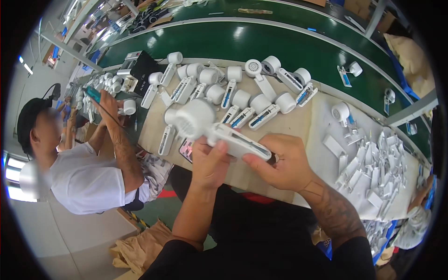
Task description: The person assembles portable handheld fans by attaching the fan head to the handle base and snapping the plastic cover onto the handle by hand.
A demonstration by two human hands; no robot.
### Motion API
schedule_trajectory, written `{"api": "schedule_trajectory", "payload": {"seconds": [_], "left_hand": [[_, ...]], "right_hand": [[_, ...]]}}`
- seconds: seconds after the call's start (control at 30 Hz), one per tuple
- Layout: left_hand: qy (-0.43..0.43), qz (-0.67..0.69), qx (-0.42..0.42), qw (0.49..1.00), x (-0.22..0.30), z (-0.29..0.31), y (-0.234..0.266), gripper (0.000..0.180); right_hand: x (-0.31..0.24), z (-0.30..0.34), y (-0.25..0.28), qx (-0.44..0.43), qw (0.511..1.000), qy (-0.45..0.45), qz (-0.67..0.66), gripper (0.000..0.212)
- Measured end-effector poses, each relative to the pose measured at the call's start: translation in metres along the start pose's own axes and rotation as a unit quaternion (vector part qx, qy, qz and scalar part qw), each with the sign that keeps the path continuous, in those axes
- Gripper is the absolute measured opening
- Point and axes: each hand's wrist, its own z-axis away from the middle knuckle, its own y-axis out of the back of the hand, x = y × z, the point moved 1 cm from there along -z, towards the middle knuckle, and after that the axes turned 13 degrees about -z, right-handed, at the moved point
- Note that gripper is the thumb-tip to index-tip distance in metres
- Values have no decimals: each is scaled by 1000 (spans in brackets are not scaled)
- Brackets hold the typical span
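In front of me I hold a white handheld fan point(193, 117), its round grilled head up to the left and its handle slanting down to the right. My left hand point(207, 161) is closed round the handle just below the head. My right hand point(287, 161) grips the handle's lower end between thumb and fingers, where something small and dark shows. A long slot with a dark inside runs along the handle. Beyond my hands lie several similar white fans point(231, 88), many with handles uncovered and blue parts showing inside.
A pile of white plastic handle covers point(373, 168) lies on the table's right side. Behind the table runs a green conveyor belt point(210, 44) with a few fan parts. At left, a co-worker point(88, 172) holds a teal tool point(93, 94) beside a black machine point(144, 67). A phone point(185, 150) lies by my left hand.
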Motion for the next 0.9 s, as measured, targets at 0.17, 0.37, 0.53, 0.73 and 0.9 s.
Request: {"api": "schedule_trajectory", "payload": {"seconds": [0.17, 0.37, 0.53, 0.73, 0.9], "left_hand": [[89, -70, 44, 993, -22, 32, 10, 36], [86, -55, 138, 985, -24, 67, 5, 44], [38, -343, 178, 922, 33, 35, 29, 24], [-46, -857, 165, 486, 139, -47, 164, 35], [46, -811, 89, 576, 124, -85, 270, 27]], "right_hand": [[30, 33, -17, -20, 996, -90, -16, 27], [40, 52, -47, -49, 978, -148, -140, 27], [49, 59, -21, -112, 882, -373, -265, 28], [36, 20, 149, -118, 970, -205, 48, 20], [93, -29, 321, 87, 940, -252, 214, 28]]}}
